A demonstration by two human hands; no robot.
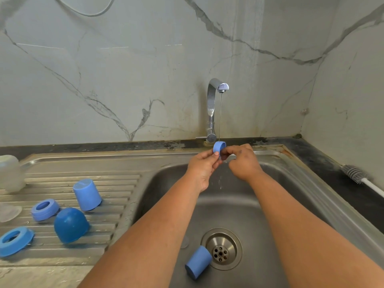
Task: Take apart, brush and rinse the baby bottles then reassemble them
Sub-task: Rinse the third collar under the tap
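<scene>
Both hands hold a small blue screw ring [219,147] under a thin stream from the tap [214,109], above the steel sink [295,196]. My left hand [202,169] pinches the ring's left side between thumb and fingers. My right hand [242,160] grips its right side with curled fingers. A blue cap [197,261] lies on its side by the drain [221,249]. On the draining board [68,179] stand a light blue cap [87,194], a dark blue dome cap [70,224] and two blue rings [44,209] [14,241].
A clear bottle [10,173] stands upside down at the board's far left, with a clear teat [9,212] below it. A grey bottle brush [357,175] with a white handle lies on the dark counter right of the sink. Marble-look walls close the back and right.
</scene>
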